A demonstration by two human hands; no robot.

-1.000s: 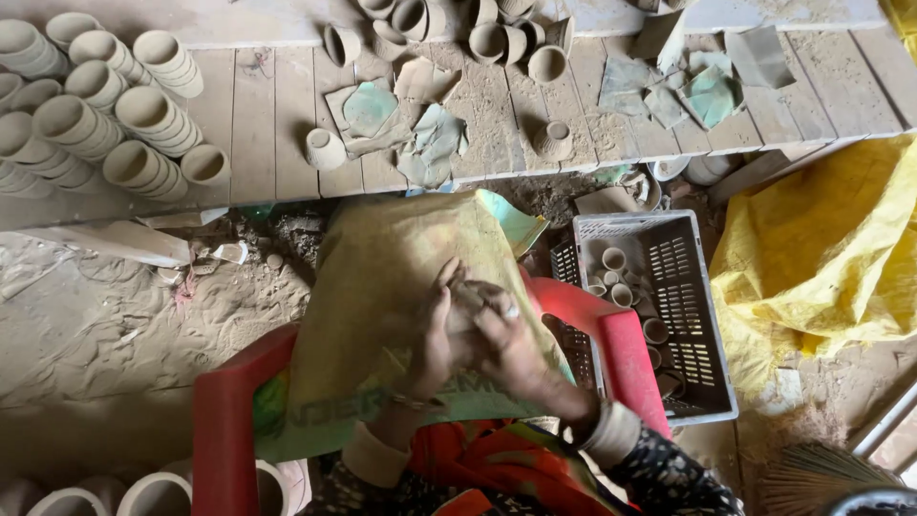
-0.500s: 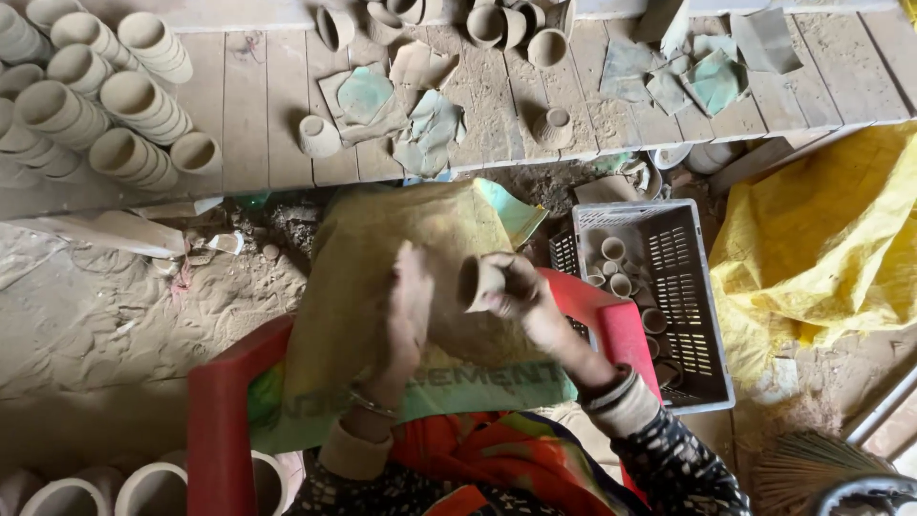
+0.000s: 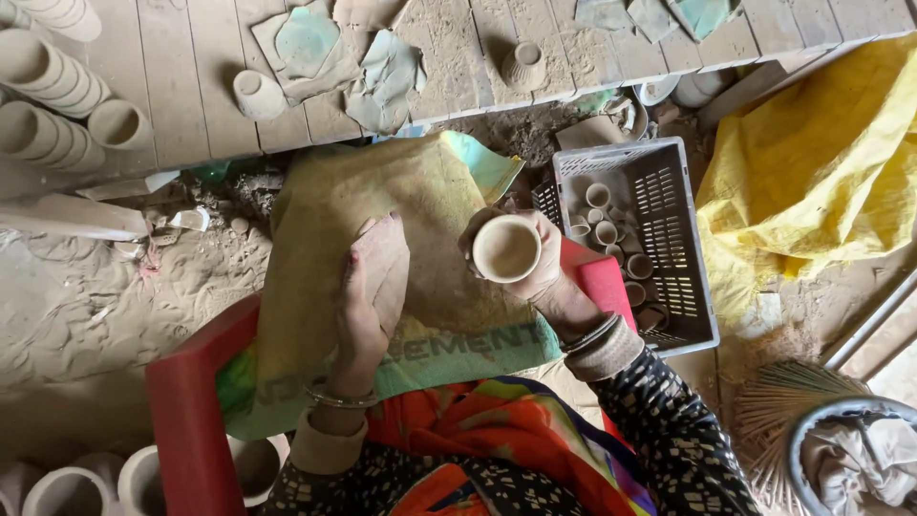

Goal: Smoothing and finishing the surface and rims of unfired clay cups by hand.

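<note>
My right hand [image 3: 540, 272] grips a small pale clay cup [image 3: 505, 248], its round mouth turned up toward the camera. My left hand [image 3: 374, 282] lies flat with fingers together on a dusty yellow-green woven sack [image 3: 382, 191] spread over a red plastic stool [image 3: 186, 411]. The cup sits above the sack's right side, a short gap from the left hand. Bangles ring both wrists.
A grey plastic crate [image 3: 669, 248] with several small clay cups stands right of the stool. Stacked clay cups [image 3: 57, 105] and torn paper scraps [image 3: 382, 81] lie on wooden planks ahead. A yellow sheet [image 3: 812, 172] is at right, more pots [image 3: 95, 483] at lower left.
The right hand has turned the cup so its mouth faces up and lifted it clear. The left hand has come off the cup and dropped flat onto the sack.
</note>
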